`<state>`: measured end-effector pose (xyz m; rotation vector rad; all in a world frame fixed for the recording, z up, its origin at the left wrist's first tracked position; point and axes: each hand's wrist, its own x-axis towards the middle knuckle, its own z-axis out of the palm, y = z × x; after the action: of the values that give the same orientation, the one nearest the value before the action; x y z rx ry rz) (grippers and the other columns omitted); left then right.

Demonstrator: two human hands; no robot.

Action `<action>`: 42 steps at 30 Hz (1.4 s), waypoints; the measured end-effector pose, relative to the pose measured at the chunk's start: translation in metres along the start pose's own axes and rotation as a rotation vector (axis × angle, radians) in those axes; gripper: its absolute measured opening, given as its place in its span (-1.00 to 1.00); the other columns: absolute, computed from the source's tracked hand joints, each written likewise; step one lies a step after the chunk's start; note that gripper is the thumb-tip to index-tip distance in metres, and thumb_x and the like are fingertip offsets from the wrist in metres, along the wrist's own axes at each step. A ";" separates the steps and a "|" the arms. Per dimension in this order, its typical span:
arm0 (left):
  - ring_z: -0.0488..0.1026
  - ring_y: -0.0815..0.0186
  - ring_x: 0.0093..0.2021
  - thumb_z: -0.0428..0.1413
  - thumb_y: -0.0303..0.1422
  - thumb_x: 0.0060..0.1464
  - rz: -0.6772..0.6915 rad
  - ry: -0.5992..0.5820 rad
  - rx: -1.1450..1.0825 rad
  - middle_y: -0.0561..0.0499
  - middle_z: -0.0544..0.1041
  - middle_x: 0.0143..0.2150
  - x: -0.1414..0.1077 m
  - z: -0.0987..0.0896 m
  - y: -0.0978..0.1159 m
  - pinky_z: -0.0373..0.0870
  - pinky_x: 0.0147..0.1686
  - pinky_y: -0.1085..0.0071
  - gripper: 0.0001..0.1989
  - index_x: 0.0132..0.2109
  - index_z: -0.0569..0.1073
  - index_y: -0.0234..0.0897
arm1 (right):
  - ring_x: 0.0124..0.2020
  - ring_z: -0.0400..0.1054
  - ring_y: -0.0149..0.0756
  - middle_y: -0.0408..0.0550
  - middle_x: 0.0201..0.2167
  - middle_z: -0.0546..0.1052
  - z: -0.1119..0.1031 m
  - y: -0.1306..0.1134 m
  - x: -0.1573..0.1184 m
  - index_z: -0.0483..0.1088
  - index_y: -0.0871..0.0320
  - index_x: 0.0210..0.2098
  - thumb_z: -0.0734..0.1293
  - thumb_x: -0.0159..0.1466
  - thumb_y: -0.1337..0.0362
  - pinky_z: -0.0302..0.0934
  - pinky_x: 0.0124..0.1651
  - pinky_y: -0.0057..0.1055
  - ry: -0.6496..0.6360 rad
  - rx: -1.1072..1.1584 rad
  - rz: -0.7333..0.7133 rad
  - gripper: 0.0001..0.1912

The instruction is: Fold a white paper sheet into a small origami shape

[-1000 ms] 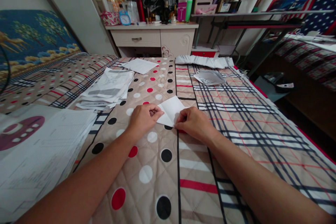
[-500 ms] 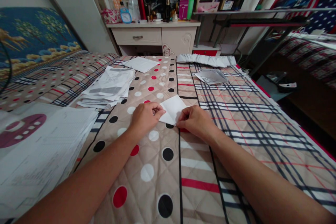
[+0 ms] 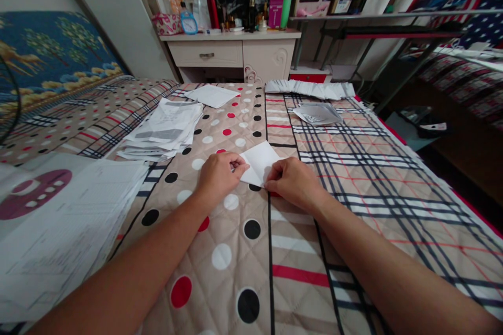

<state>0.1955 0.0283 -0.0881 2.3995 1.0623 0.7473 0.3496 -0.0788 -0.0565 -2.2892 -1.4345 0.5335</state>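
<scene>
A small white sheet of paper [image 3: 259, 161] with a crease down it lies turned cornerwise on the patterned bedspread [image 3: 231, 277]. My left hand [image 3: 223, 171] pinches its left corner between thumb and fingers. At the right corner, nearest me, my right hand [image 3: 293, 180] grips the paper, its fingers curled and thumb pressed in. Both hands rest low over the bedspread, and the fingers cover the paper's side edges.
A large stack of printed sheets [image 3: 78, 241] is at the left, with a smaller stack [image 3: 161, 128] beyond it. Farther off lie a loose white sheet [image 3: 214, 96], a silvery packet [image 3: 319, 113] and a row of folded white papers [image 3: 310, 89]. A dresser [image 3: 231, 55] stands behind.
Both hands keep the same grip on the paper. The whole view has shifted very slightly; nothing else has visibly moved.
</scene>
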 end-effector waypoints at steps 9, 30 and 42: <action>0.40 0.36 -0.45 0.21 -0.31 0.02 0.015 0.030 -0.006 0.03 0.58 -0.44 -0.001 0.001 0.000 0.24 -0.43 0.43 -0.88 -0.40 0.56 -0.26 | -0.51 0.35 -0.34 -0.13 -0.57 0.53 -0.001 0.000 -0.001 0.55 0.06 -0.55 0.37 -0.03 0.28 0.02 -0.45 -0.43 -0.011 0.014 -0.006 -0.92; 0.45 0.24 -0.28 0.00 -0.39 0.26 0.161 -0.132 0.467 -0.01 0.47 -0.19 -0.011 0.002 0.022 0.25 -0.37 0.35 -0.94 -0.18 0.35 -0.25 | -0.51 0.33 -0.34 -0.12 -0.57 0.52 0.001 0.001 0.001 0.54 0.06 -0.54 0.36 -0.05 0.27 0.00 -0.46 -0.42 -0.010 0.014 0.006 -0.91; 0.35 0.16 -0.06 0.10 -0.27 0.20 0.126 -0.217 0.342 -0.08 0.37 -0.11 -0.023 -0.001 0.029 0.33 -0.05 0.25 -0.81 -0.15 0.29 -0.28 | -0.52 0.32 -0.34 -0.14 -0.59 0.51 0.002 0.003 0.001 0.54 0.03 -0.54 0.36 -0.04 0.23 0.00 -0.46 -0.43 -0.003 0.004 0.011 -0.90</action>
<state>0.1981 -0.0071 -0.0781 2.7814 1.0236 0.3511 0.3514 -0.0788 -0.0603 -2.2958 -1.4215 0.5428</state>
